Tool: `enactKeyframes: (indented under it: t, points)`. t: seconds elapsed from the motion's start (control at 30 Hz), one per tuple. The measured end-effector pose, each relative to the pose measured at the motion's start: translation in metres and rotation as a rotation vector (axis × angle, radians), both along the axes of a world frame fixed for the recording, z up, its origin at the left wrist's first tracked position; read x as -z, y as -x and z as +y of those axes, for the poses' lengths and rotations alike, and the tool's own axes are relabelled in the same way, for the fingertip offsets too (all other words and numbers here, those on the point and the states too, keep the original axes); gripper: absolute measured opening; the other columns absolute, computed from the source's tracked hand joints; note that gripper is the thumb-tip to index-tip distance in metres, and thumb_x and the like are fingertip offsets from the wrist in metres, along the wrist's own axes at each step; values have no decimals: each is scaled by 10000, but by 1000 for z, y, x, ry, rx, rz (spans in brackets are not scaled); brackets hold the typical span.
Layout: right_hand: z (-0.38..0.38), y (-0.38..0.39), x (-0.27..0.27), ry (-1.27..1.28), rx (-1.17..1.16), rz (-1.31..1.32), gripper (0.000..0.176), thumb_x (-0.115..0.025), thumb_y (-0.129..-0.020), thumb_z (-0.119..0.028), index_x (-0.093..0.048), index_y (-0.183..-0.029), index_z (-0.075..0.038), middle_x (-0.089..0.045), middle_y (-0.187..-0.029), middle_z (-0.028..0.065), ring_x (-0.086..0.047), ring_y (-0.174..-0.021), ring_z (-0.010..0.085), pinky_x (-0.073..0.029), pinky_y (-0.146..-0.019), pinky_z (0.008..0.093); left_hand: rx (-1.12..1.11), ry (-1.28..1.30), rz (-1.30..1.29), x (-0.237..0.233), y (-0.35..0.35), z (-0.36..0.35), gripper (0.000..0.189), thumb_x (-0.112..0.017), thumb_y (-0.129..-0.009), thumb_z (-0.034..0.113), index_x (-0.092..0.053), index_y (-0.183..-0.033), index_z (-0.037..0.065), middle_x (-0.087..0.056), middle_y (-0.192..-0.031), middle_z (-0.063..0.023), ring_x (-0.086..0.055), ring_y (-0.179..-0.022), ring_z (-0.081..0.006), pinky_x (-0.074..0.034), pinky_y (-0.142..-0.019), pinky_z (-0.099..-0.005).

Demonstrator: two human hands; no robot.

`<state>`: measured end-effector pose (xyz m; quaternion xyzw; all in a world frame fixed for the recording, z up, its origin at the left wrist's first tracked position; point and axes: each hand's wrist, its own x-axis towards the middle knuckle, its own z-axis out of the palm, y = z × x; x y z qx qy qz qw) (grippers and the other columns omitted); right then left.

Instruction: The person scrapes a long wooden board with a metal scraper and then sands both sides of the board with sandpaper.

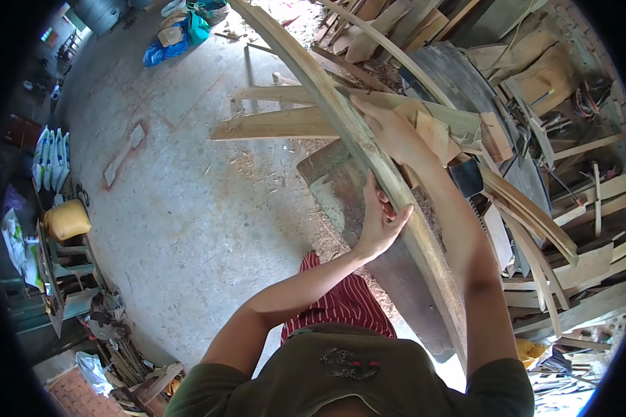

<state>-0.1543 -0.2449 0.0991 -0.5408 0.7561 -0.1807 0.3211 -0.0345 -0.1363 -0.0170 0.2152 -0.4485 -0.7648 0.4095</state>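
A long, slightly curved wooden plank (355,128) runs from the top of the view down to the lower right, close to my body. My left hand (382,219) grips it near its middle, thumb on the near face and fingers curled round the edge. Farther up, my right hand (382,125) is wrapped round the plank's right side, its fingers partly hidden. Beneath the plank lies a dark, worn board (396,278). Two lighter boards (278,125) stick out to the left behind the plank.
Wood pieces (535,229) are heaped along the right side. Blue and green bags (177,42) lie on the concrete floor (181,208) at the upper left. A yellow container (67,220) and shelving stand at the far left. Scrap wood (129,354) is at the lower left.
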Motion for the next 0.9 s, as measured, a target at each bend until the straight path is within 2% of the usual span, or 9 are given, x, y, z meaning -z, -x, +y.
enactKeyframes:
  t: [0.07, 0.17, 0.3, 0.4, 0.43, 0.6, 0.73, 0.83, 0.9]
  points:
    - [38, 8, 15, 296, -155, 243, 467, -472, -1007, -123, -453, -1469, -186, -599, -1319, 192, -644, -1039, 356, -490, -943, 400, -27, 132, -131, 12, 1, 0, 1038, -699, -921, 109, 124, -1550, 50, -416, -1104, -46, -501, -885, -89, -447, -716, -202]
    - [57, 5, 21, 490, -195, 357, 457, -471, -1008, -121, -468, -1460, -190, -628, -1217, 218, -632, -990, 350, -480, -918, 410, -56, 117, -112, 11, 4, 0, 1054, -721, -908, 142, 110, -1542, 7, -378, -1095, -43, -458, -854, -78, -434, -695, -196]
    - [9, -8, -8, 80, -7, 197, 452, -471, -1008, -123, -482, -1450, -217, -614, -1033, 251, -618, -966, 390, -454, -883, 450, -12, 105, -135, 7, 1, -2, 1056, -727, -910, 180, 98, -1529, -51, -362, -1075, -38, -433, -822, -68, -427, -675, -193]
    - [28, 2, 13, 268, -73, 204, 448, -461, -1013, -132, -480, -1451, -223, -629, -1088, 248, -622, -932, 398, -466, -867, 459, -17, 41, -53, 4, 3, -1, 1037, -716, -917, 173, 92, -1528, -51, -377, -1083, -38, -441, -824, -67, -429, -680, -197]
    - [40, 2, 13, 263, -74, 203, 448, -461, -1013, -132, -480, -1451, -223, -629, -1088, 248, -622, -932, 398, -466, -867, 459, 20, 42, -66, 3, 1, -1, 1033, -692, -928, 141, 129, -1549, 58, -401, -1147, -57, -482, -867, -79, -455, -736, -214]
    - [41, -2, 18, 249, -40, 314, 443, -454, -1008, -125, -494, -1437, -226, -607, -1272, 208, -623, -1072, 400, -491, -917, 438, 13, 101, -122, 9, 1, -2, 1041, -699, -925, 146, 131, -1546, 53, -416, -1147, -61, -482, -858, -81, -452, -726, -217]
    - [6, 3, 25, 44, 7, 261, 519, -443, -955, -88, -496, -1440, -263, -628, -1195, 260, -647, -1032, 408, -501, -898, 471, 26, 77, -100, 1, -1, -4, 1043, -706, -923, 159, 124, -1545, 45, -430, -1137, -71, -483, -846, -82, -448, -705, -220]
    - [38, 27, 46, 269, -100, 328, 494, -432, -979, -124, -479, -1447, -275, -611, -1233, 262, -636, -1062, 409, -498, -935, 458, 14, 72, -77, 1, -2, -4, 1040, -706, -928, 186, 118, -1544, 36, -426, -1137, -81, -484, -856, -87, -451, -706, -225]
    - [71, 36, 35, 15, -108, 178, 462, -447, -997, -108, -484, -1443, -225, -620, -1260, 213, -597, -1144, 401, -485, -937, 423, 13, 55, -66, 2, -1, -3, 1039, -705, -930, 193, 117, -1543, 32, -422, -1125, -79, -485, -866, -90, -453, -710, -228]
